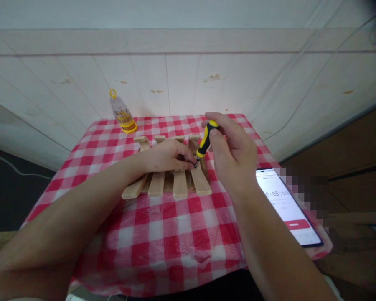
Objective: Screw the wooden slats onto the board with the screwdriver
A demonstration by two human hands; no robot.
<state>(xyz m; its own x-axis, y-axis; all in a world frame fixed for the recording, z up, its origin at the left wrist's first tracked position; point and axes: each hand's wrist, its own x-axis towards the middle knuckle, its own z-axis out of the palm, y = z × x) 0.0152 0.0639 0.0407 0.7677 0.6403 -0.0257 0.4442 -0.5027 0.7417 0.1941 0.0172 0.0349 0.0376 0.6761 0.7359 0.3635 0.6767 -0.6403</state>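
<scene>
A small screwdriver [206, 142] with a yellow-and-black handle stood tilted, handle up and away, its tip down at a wooden rack [172, 175]. The rack (four pale slats running toward the viewer, fanned slightly apart at the near ends) lay flat on the checked cloth, with upturned pegs along its far edge, near mid-table.

four wooden slats [179, 177], one screwdriver [205, 142], one phone [288, 207], perhaps

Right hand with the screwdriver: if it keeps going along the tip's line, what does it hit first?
Probably the left hand's fingertips at the tip of the screwdriver, then the wooden slat rack; depth is unclear. Right hand drives it.
</scene>
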